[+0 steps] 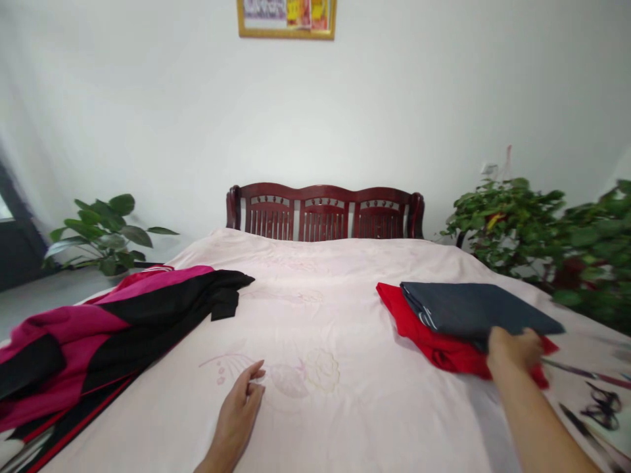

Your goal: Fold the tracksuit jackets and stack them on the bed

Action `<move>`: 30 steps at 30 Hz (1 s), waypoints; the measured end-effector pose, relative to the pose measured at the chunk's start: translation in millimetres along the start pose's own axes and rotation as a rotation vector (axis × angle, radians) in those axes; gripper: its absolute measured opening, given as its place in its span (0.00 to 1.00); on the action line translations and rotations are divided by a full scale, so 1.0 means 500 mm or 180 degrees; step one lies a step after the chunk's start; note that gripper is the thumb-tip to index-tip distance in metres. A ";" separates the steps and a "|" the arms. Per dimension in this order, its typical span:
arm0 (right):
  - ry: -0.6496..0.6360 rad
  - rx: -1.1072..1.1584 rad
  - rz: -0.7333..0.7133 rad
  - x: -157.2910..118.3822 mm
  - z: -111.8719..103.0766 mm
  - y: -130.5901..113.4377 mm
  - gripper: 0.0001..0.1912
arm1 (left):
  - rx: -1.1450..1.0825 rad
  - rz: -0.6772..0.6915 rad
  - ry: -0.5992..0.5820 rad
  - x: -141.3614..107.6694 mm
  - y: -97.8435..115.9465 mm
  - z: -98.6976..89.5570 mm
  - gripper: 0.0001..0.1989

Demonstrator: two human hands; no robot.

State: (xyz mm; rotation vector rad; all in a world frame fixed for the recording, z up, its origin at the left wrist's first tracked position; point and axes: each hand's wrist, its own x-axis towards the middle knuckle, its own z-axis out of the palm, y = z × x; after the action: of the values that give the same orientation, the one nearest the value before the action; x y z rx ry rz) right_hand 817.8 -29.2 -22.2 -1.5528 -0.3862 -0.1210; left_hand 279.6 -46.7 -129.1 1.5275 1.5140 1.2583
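Observation:
My left hand [242, 402] is over the pale pink bedsheet [345, 420] near the front middle, fingers loosely bent and apart, with nothing in it. At the near edge of a folded dark blue-grey garment [468, 309] is my right hand [515, 348], blurred, its fingertips hard to make out. That garment has white stripes at its left edge and lies flat on top of a folded red garment [428, 345]. On the left side of the sheet, a magenta and black jacket [113, 322] lies loosely spread out.
Black-framed glasses [602, 406] and thin long items lie at the right front. Leafy plants stand on the left [106, 226] and right [513, 223]. A dark red wooden backrest [323, 213] is at the far end, below a gold-framed picture [286, 33] on the wall.

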 end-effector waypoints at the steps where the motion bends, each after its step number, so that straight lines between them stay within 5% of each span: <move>1: -0.0050 -0.0181 -0.0123 -0.032 0.004 0.001 0.37 | 0.0003 0.0013 0.0011 -0.001 0.003 0.000 0.24; 9: -0.2273 -0.1041 -0.1805 -0.376 0.103 0.070 0.28 | 0.0057 0.0212 -0.0189 -0.010 0.009 0.001 0.19; 14: -0.2669 -0.2056 -0.2759 -0.493 0.111 0.115 0.26 | 0.0039 0.0523 -0.0018 0.015 -0.024 -0.035 0.21; 17: -0.2538 -0.2262 -0.3199 -0.502 0.106 0.123 0.24 | 0.0810 0.1054 0.0479 0.058 -0.038 -0.138 0.23; 22: -0.2342 -0.2217 -0.3545 -0.493 0.107 0.125 0.24 | 0.2719 0.1297 0.1847 0.124 0.006 -0.392 0.24; 26: -0.2261 -0.2216 -0.3637 -0.495 0.108 0.123 0.23 | 0.3507 0.0291 0.2384 0.159 0.026 -0.561 0.34; 30: -0.2266 -0.2256 -0.3589 -0.497 0.109 0.124 0.23 | 0.2846 -0.0836 0.2323 0.188 -0.012 -0.674 0.40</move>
State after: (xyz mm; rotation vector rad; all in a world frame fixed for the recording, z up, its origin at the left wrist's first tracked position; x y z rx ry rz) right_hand 596.2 -15.2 -161.3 -1.8440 -1.9277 -0.6323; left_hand -45.5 -15.1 -3.0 1.2959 2.9316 1.0715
